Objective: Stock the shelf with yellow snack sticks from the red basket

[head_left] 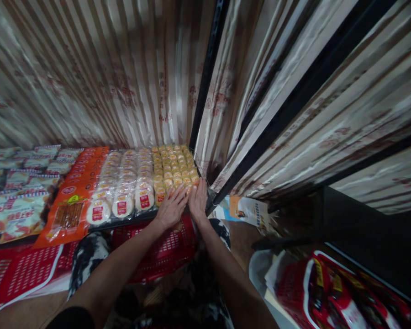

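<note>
The scene is viewed by a single camera worn on the person's head and pointed forward and steeply down. The forearms are seen from above, entering from the bottom edge, with the left hand and right hand framed near the middle. The packaged snacks are viewed obliquely from close by; the patterned curtain is faced beyond them, and a red basket is looked down upon at lower right.

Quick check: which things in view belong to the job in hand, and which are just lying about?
In the job, seemingly:
left hand
right hand
yellow-wrapped packets at the fingertips

Just about, untouched:
orange bag
round white packs
far-left red basket
printed sheet at right
</note>
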`<state>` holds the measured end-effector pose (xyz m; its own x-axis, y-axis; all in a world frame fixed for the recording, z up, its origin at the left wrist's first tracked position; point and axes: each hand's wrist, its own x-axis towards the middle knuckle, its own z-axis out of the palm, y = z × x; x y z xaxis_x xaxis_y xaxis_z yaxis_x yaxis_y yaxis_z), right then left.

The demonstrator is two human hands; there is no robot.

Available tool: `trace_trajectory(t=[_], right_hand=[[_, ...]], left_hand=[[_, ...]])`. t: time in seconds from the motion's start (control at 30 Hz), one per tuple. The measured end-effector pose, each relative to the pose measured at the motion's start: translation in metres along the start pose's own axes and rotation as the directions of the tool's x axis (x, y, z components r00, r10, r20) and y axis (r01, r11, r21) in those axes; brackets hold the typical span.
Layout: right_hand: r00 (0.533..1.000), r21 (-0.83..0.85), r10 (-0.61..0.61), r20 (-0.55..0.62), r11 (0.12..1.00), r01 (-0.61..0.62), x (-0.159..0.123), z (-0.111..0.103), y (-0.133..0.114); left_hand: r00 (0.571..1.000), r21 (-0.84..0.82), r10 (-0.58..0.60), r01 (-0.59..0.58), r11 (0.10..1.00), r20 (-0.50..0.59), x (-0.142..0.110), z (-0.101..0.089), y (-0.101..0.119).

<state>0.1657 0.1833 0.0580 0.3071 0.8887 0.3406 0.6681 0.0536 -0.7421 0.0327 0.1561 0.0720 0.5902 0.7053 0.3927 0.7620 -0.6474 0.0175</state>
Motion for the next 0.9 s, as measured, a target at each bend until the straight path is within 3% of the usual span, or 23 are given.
trace_trajectory(t=[0.3, 0.53, 0.9], right_hand=[[0.99, 0.018, 0.139, 0.004, 0.99, -0.139, 0.007, 0.016, -0.013], [0.993, 0.0, 0.118, 0.026, 0.993, -0.118, 0.008, 0.015, -0.013], [0.995, -0.002, 0.098, -0.007, 0.995, -0.098, 0.005, 0.014, -0.01]], left_hand=[[1.0, -0.002, 0.0, 0.0, 1.0, -0.011, 0.001, 0.007, -0.004], [1.0, -0.014, 0.003, -0.003, 1.0, 0.026, 0.004, 0.004, -0.006], [1.0, -0.037, 0.01, -0.011, 0.999, -0.015, 0.001, 0.005, -0.005]])
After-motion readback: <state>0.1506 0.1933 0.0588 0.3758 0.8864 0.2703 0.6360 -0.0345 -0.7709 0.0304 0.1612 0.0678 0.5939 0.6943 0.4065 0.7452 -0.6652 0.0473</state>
